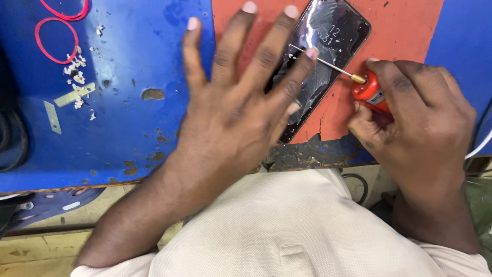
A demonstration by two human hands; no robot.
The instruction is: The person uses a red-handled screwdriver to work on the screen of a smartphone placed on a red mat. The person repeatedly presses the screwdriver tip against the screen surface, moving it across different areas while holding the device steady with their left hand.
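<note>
A black smartphone (333,36) with a cracked, lit screen lies tilted on an orange mat (405,25). My left hand (236,107) hovers over the phone's lower left part with fingers spread, holding nothing; whether it touches the glass I cannot tell. My right hand (415,118) grips a red-handled screwdriver (370,92) at the right. Its thin metal shaft (328,64) reaches left across the phone's screen, and its tip lies near my left little finger.
A worn blue work surface (128,118) spreads to the left. On it lie two red rubber loops (54,23), white crumbs (76,69) and two small metal strips (74,95). A white cable (479,149) runs at the right edge. The bench's front edge is chipped.
</note>
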